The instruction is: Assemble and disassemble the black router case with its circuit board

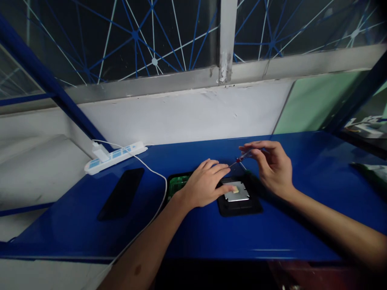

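Note:
My right hand (273, 169) pinches a thin screwdriver (246, 154) with a clear handle and a red collar, its shaft slanting down to the left. My left hand (208, 183) lies flat with its fingers stretched out. Its thumb rests on a silver metal plate (241, 195) bearing a small pale label, and its fingertips reach close to the screwdriver's tip. The plate sits on a black plastic cover (240, 208). Partly hidden behind my left hand is a black casing with a green circuit board (177, 185) inside.
All this lies on a blue tabletop (193, 237). To the left are a black phone-like slab (122, 194) and a white power strip (116, 157) with a plug in it. A white cable (165, 183) runs past the casing. A dark bag-like thing (373, 175) lies far right.

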### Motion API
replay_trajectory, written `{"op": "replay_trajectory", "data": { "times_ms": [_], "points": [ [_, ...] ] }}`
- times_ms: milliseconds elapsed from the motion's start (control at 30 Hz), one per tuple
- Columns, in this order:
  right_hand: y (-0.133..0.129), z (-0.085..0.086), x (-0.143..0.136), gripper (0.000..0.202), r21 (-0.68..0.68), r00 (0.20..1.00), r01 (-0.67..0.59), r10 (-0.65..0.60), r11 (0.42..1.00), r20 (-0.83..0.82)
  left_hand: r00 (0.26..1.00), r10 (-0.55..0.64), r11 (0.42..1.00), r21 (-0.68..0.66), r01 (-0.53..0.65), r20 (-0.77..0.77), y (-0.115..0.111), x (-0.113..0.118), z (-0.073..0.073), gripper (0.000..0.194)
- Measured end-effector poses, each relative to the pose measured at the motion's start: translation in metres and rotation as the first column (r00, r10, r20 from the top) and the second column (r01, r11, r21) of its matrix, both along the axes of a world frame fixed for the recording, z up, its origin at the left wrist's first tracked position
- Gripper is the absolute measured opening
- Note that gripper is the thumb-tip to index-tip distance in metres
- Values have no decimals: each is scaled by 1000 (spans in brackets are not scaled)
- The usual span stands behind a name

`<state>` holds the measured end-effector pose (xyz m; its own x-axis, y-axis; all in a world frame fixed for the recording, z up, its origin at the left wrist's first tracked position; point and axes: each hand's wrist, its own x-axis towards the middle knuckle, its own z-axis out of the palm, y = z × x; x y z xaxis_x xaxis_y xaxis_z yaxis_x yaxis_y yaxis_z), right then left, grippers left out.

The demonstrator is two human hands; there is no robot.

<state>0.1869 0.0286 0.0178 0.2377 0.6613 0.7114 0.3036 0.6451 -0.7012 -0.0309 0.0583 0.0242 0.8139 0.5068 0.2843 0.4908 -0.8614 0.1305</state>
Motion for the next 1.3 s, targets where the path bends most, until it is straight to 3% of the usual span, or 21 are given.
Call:
{"op": "replay_trajectory", "data": {
  "times_ms": [333, 733, 967, 1033, 1133, 1300],
  "points": [
    [-1, 1, 2, 9, 62, 997, 26, -31, 998, 77, 1000, 6, 1000, -11, -6, 18, 1, -1, 0, 59],
    [-3, 2, 0, 8, 93, 998, 39, -44, 995, 54, 1000, 16, 999, -40, -16, 0, 2, -1, -1, 57],
    [7, 9, 18, 19, 126, 978, 203, -209, 971, 30, 1000, 16, 999, -45, -15, 19, 3, -3, -1, 52],
    [13, 10, 28, 25, 49, 948, 297, -301, 953, 99, 999, 15, 999, -45, -13, 30, 3, -4, 0, 48],
    [24, 6, 43, 24, -81, 858, 410, -354, 908, 373, 999, 20, 999, -32, -19, 48, 3, -5, 1, 41],
    [37, -11, 61, 24, -164, 623, 523, -244, 836, 744, 999, 11, 1000, -6, -11, 34, 0, -7, 4, 35]
  ]
}}
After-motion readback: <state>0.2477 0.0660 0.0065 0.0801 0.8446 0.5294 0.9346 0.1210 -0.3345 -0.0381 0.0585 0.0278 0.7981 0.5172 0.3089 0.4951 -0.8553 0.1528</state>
